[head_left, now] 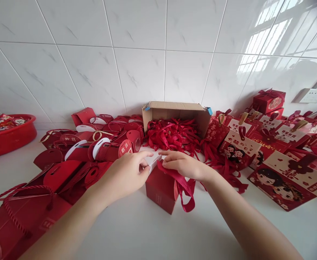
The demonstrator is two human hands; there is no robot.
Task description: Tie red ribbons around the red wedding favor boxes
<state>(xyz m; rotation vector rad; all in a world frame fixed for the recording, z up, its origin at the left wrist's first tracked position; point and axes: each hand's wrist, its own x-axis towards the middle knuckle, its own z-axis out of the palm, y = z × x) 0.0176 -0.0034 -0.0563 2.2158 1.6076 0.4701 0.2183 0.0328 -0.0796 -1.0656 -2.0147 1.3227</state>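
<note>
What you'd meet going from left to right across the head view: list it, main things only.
Red tub → red box by the wall → left hand → right hand → stacked red box with a round emblem → wall socket.

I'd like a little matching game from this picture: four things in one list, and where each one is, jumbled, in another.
Things:
1. Red basin
2. Cardboard box
3. White wall socket
4. Red gift box in the centre foreground

Places:
A. On the tiled wall, far right
B. At the fingers of the left hand and the right hand
C. At the far left edge of the picture
D. Middle back, with heaped red ribbons inside

Pairs: 1-C, 2-D, 3-A, 4-B
</note>
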